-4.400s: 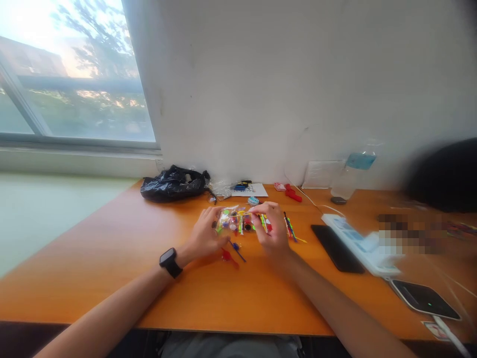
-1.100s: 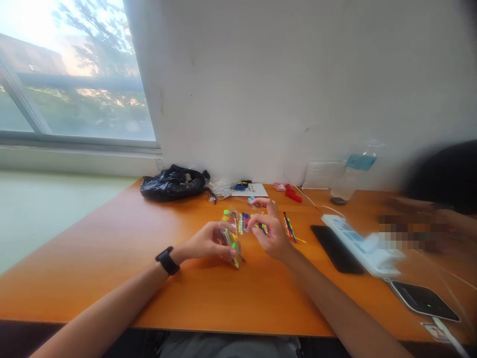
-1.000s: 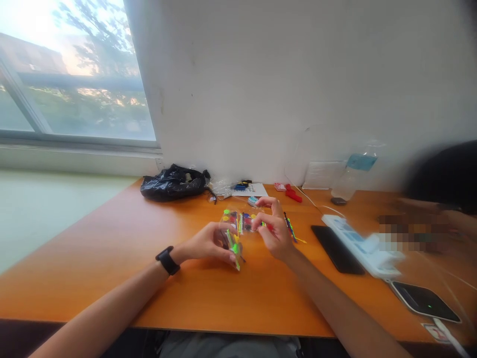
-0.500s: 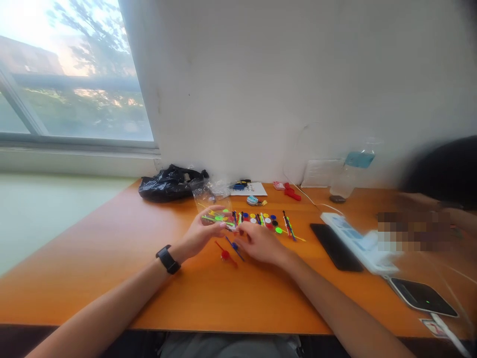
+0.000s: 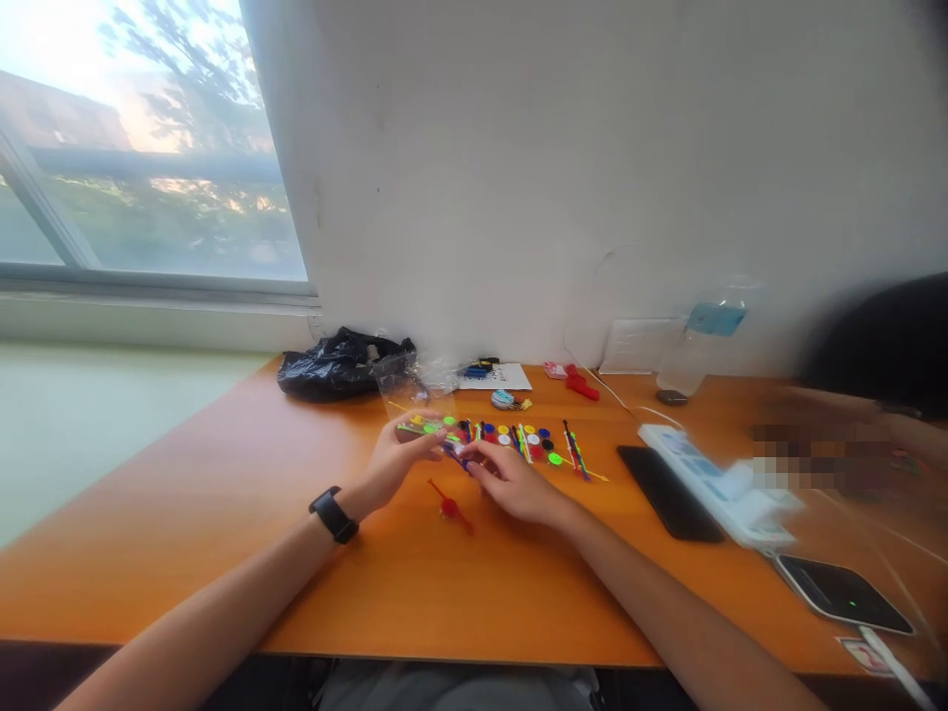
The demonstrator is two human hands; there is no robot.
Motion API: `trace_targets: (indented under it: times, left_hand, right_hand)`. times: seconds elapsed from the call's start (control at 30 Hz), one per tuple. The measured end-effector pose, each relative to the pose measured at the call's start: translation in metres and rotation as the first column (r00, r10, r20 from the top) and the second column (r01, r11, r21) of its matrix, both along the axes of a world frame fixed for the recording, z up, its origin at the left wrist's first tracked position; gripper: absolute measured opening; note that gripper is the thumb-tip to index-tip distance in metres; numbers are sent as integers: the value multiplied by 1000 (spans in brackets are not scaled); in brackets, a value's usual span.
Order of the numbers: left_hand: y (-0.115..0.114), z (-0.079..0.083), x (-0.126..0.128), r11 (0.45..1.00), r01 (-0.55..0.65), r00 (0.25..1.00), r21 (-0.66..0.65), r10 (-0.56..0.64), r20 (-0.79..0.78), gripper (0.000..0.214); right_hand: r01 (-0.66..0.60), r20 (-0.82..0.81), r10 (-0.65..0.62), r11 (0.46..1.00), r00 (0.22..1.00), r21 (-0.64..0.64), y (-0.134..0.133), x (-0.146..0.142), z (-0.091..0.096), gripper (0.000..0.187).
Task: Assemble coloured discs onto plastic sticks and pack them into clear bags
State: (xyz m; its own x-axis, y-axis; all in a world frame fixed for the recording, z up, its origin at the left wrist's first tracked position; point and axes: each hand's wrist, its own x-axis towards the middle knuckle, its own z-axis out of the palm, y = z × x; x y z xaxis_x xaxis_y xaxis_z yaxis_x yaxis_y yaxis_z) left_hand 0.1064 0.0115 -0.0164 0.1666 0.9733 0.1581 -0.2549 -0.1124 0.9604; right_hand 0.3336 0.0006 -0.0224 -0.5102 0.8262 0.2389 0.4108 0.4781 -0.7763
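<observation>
My left hand (image 5: 395, 459) pinches the lower edge of a small clear plastic bag (image 5: 412, 395) that stands up from my fingers, with a few green and yellow pieces still at its mouth. My right hand (image 5: 511, 479) rests fingers-down on the table and pinches a blue stick piece (image 5: 452, 449) beside the bag. A spread of small coloured discs and sticks (image 5: 518, 439) lies on the orange table (image 5: 222, 513) just beyond my hands. One red stick piece (image 5: 448, 507) lies alone near my wrists.
A black plastic bag (image 5: 342, 363), a card with small parts (image 5: 495, 375) and red clips (image 5: 578, 383) sit by the wall. To the right lie a black phone (image 5: 671, 491), a white power strip (image 5: 722, 486), a water bottle (image 5: 700, 341) and a second device (image 5: 840, 592). Another person sits at far right.
The bag held between both hands was tipped and its coloured pieces now lie spread on the table. My right hand dropped to the table and picked up the blue stick piece.
</observation>
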Motion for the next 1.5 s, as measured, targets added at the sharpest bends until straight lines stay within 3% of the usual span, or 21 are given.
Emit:
trace_targets:
  times: [0.1, 0.3, 0.47, 0.57, 0.67, 0.73, 0.83, 0.93, 1.03, 1.1, 1.23, 1.37, 1.5]
  left_hand:
    - [1, 1, 1, 999, -17, 997, -29, 19, 74, 41]
    - [2, 4, 1, 997, -27, 984, -78, 40, 173, 41]
    - [1, 3, 2, 995, -33, 978, -93, 51, 201, 40]
    - [0, 0, 4, 994, -29, 982, -104, 48, 181, 39]
    - [-1, -5, 6, 995, -1, 991, -99, 14, 131, 40]
    - [-1, -8, 6, 996, 5, 995, -90, 4, 95, 40]
    - [-2, -11, 7, 997, -3, 999, -79, 6, 34, 39]
    - [-4, -10, 7, 998, 14, 1000, -62, -15, -17, 41]
    - [-5, -9, 7, 998, 35, 998, -52, -37, -42, 43]
    - [-5, -8, 8, 998, 43, 998, -44, -46, -52, 44]
    - [-8, -5, 8, 997, 65, 995, -37, -67, -74, 44]
    - [-13, -1, 8, 992, 122, 986, -24, -124, -111, 44]
    - [-14, 0, 8, 991, 131, 982, 17, -127, -138, 43]
  right_hand:
    - [27, -76, -27, 1000, 997, 6, 3, -1, 0, 24]
    - [166, -51, -161, 978, 986, 125, 9, 1, -1, 25]
    - [193, -147, -177, 975, 973, 106, 14, 7, 8, 27]
    - [231, -279, -217, 973, 935, 20, 16, 12, 21, 23]
    - [253, -406, -257, 965, 877, -64, 14, 18, 46, 27]
    - [228, -427, -223, 973, 876, -39, 11, 22, 71, 31]
    - [59, -239, -44, 997, 970, 56, 6, 23, 121, 31]
    - [-29, -102, 53, 974, 993, 224, 3, 19, 167, 34]
    - [-45, -113, 81, 955, 990, 292, 3, 11, 191, 37]
    - [-65, -164, 113, 959, 980, 274, 7, 7, 192, 39]
    - [-66, -185, 114, 967, 976, 247, 22, 5, 177, 60]
    - [-29, -52, 46, 955, 998, 294, 35, 4, 163, 31]
    - [-12, -125, 48, 960, 991, 280, 34, 1, 165, 18]
